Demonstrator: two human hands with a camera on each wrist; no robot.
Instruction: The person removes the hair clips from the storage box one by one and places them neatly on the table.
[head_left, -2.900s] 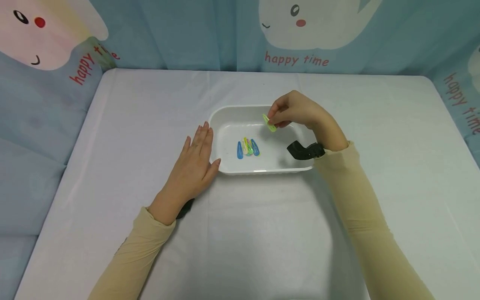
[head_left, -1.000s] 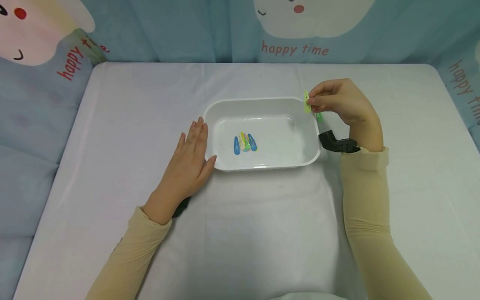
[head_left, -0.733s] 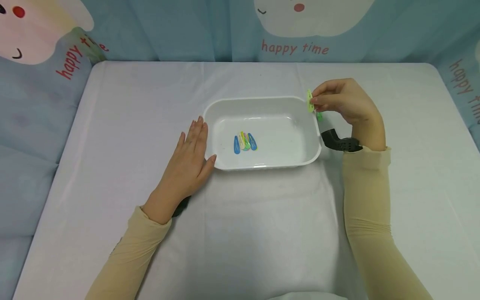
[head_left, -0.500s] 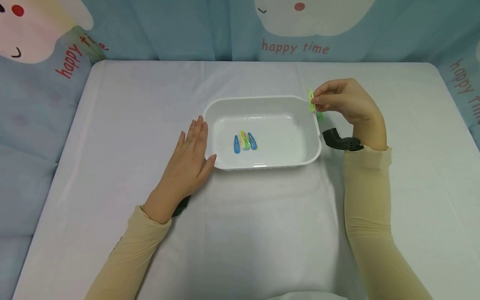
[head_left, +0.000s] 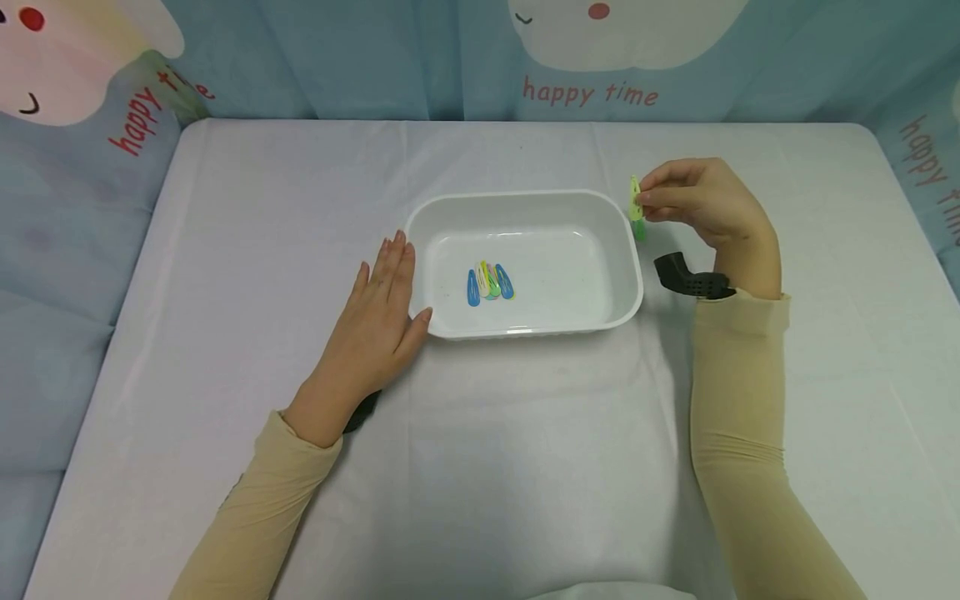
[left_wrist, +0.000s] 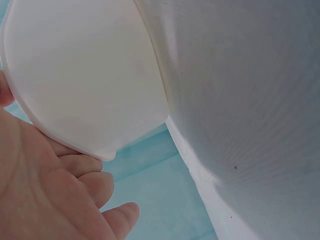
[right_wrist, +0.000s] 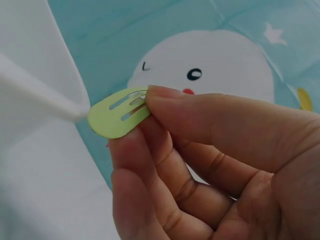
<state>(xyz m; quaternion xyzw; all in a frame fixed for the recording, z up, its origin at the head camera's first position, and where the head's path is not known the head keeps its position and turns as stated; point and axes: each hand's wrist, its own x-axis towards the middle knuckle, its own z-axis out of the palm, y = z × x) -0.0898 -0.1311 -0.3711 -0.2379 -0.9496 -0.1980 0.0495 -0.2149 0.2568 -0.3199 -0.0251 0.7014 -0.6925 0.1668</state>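
My right hand (head_left: 708, 196) pinches a yellow-green snap hair clip (right_wrist: 117, 114) between thumb and fingertips, just off the right end of a white tray (head_left: 570, 325). Below the held clip, a green hair clip (head_left: 639, 230) shows beside the tray's right rim, partly covered. My left hand (head_left: 371, 321) rests with straight fingers against the tray's left end; in the left wrist view its fingers touch the tray's outer wall (left_wrist: 90, 75). Inside the tray lies a small row of hair clips, with a blue clip (head_left: 473, 288) at the left and another blue clip (head_left: 505, 282) at the right.
A white cloth (head_left: 525, 458) covers the table. Blue curtains (head_left: 375, 58) with cartoon prints hang behind the table and along its sides. Black wrist cameras are strapped at both wrists, the right camera (head_left: 686, 277) close to the tray's right end.
My right hand has carried the yellow-green hair clip from above the tray rightward past its right rim. The left hand stays at the tray's left end. The head view has shifted slightly.
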